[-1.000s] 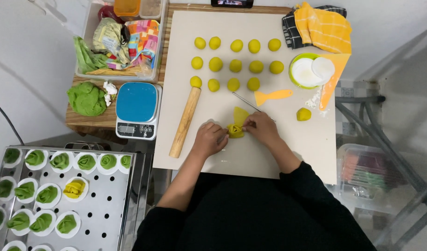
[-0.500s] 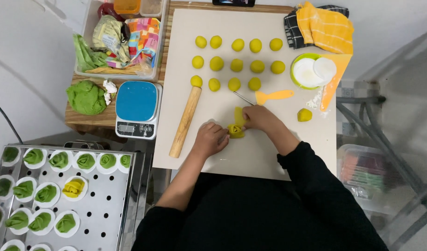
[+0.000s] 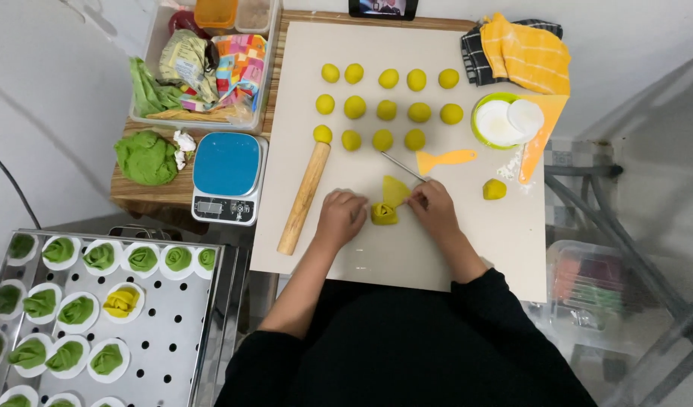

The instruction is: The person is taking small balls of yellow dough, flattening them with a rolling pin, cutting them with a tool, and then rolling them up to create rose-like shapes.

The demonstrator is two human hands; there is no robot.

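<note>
Near the middle of the board's (image 3: 512,249) front half, a yellow dough piece (image 3: 386,209) lies between the two hands. Its rolled lower end sits just beside the left hand (image 3: 342,216), whose fingers curl down against the roll's left side; that grip is pressed to the dough rather than closed around it. The flat upper flap of the dough points toward the far edge. The right hand (image 3: 434,207) rests on the dough's right side, its grip pinching a thin metal stick (image 3: 403,166) that slants up and left across the board toward the dough balls (image 3: 384,105). Whether the stick's tip touches the flap cannot be told.

A rolling pin (image 3: 304,198) lies left of the left hand, a yellow scraper (image 3: 445,158) beyond the right hand, and one loose ball (image 3: 494,189) toward the board's right edge. A blue scale (image 3: 226,175) stands on the surface off the board's left edge.

Against half a second ago, the right hand has come nearer the front edge, beside the roll, and the flap looks wider and flatter. The left hand stays where it was.
</note>
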